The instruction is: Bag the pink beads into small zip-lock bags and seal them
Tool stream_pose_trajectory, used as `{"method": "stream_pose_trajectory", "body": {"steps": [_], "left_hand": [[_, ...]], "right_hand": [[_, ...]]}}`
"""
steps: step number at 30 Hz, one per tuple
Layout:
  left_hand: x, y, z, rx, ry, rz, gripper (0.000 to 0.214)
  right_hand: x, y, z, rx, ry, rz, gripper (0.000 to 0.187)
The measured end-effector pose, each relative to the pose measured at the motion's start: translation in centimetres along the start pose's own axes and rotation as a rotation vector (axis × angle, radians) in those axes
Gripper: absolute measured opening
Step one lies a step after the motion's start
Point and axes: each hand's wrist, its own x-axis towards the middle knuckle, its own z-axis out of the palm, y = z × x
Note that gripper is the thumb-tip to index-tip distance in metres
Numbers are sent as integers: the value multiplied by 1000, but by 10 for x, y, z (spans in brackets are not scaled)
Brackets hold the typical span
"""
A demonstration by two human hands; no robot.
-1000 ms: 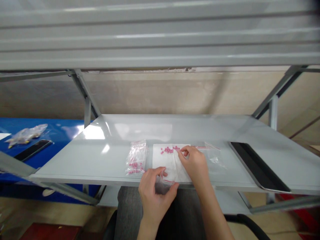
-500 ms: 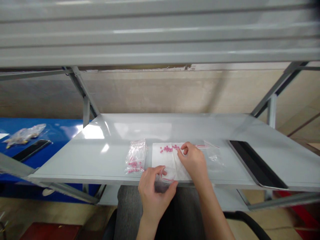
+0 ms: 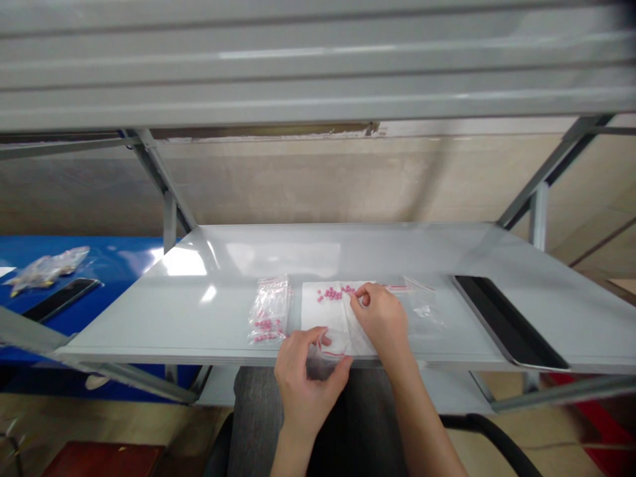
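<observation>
My left hand point(image 3: 305, 374) holds a small clear zip bag point(image 3: 322, 363) at the table's front edge, its red-lined mouth spread between thumb and fingers. On a white paper sheet point(image 3: 312, 317) lies a loose cluster of small pink beads point(image 3: 332, 293). At the right end of that cluster is my right hand point(image 3: 382, 315), thumb and forefinger drawn together against the beads. Whatever is between those fingertips is too small to see. To the left of the paper rests a stack of clear zip bags point(image 3: 269, 308) with pink beads inside.
Flat clear bags point(image 3: 422, 301) lie right of my right hand. Farther right on the grey table point(image 3: 173, 324) is a dark tablet point(image 3: 507, 318). A blue table point(image 3: 124, 258) at left carries a phone point(image 3: 62, 298) and a filled bag point(image 3: 50, 268). Metal struts flank the table.
My right hand has shifted very slightly left along the beads, its fingertips closing together. The left hand keeps the bag in nearly the same spot. The camera view has moved a little.
</observation>
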Motion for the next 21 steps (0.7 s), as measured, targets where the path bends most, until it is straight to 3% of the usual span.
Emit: {"method": "stream_pose_trajectory", "body": {"steps": [4, 8, 12, 15, 18, 21], "left_hand": [[0, 0, 0, -5, -12, -9, 26], [1, 1, -1, -8, -27, -30, 26], [2, 3, -2, -24, -19, -43, 23], [1, 4, -1, -71, -1, -75, 24], [-1, 5, -3, -156, 28, -118, 27], [-1, 10, -10, -245, 60, -107, 32]], "right_hand": [[-5, -12, -16, 159, -71, -87, 11], [-14, -31, -43, 428, -316, -183, 13], [-20, -40, -60, 611, -520, -191, 7], [-17, -36, -59, 619, -506, -113, 17], [-3, -26, -51, 409, -385, -14, 23], [17, -16, -40, 224, -324, 41, 16]]}}
